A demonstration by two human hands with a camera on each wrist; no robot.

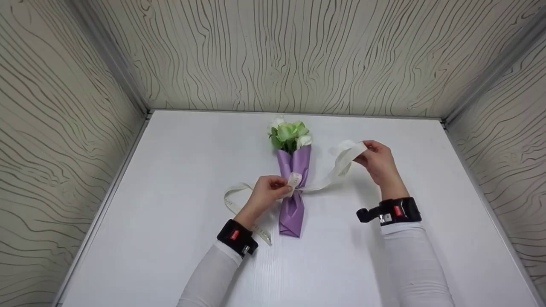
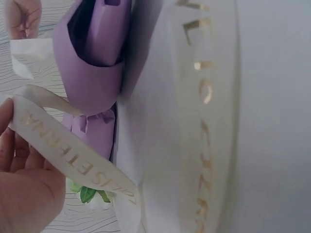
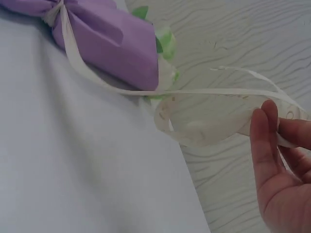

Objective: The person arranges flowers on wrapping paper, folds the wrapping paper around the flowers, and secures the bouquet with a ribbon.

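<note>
A bouquet of white and green flowers [image 1: 288, 131], wrapped in purple paper [image 1: 291, 221], lies on the white table with its blooms toward the back. Cream ribbon with gold lettering [image 2: 77, 155] circles the narrow waist of the wrap. My left hand [image 1: 267, 192] pinches the ribbon between thumb and fingers just over that waist. Out to the right and raised, my right hand [image 1: 379, 161] pinches the other stretch of ribbon [image 1: 326, 181], which runs slackly from the waist. In the right wrist view this ribbon loops below the fingers [image 3: 265, 145].
A loose ribbon tail [image 1: 232, 200] curves left of the bouquet and passes under the left wrist. The white table [image 1: 170, 170] is bounded by wood-grain patterned panels [image 1: 273, 55] at the back and sides. Black camera straps [image 1: 399, 209] sit on both wrists.
</note>
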